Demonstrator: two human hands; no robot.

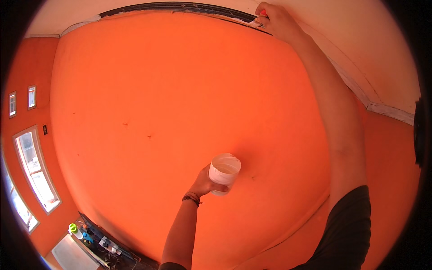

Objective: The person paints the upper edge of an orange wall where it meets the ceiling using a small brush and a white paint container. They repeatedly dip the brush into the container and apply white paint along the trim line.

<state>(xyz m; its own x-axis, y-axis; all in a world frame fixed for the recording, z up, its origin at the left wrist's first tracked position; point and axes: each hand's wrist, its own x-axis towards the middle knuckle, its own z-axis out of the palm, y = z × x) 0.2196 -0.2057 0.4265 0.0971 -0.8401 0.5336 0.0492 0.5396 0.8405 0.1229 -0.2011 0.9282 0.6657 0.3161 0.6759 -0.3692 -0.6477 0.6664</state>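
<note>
My left hand [204, 181] grips a white plastic cup [224, 175] from its left side, holding it in front of the orange wall [189, 94]. Pale liquid, perhaps paint, lies inside the cup. Raised to the ceiling line, my right hand [276, 21] holds a paintbrush [258, 22] by a handle that shows a bit of red. The bristles, whitish, meet the dark moulding [189, 7] that runs between wall and ceiling. White smears mark the moulding's lower edge near the brush. My fingers hide most of the handle.
Overhead is the pale ceiling [337, 37]; a whitish trim [389, 111] borders it at right. Windows [37, 170] open the left wall. At lower left, a dark shelf [98, 248] bears a green-lidded bottle [75, 230], a blue bottle [87, 238] and cables. A black object [418, 131] sits at far right.
</note>
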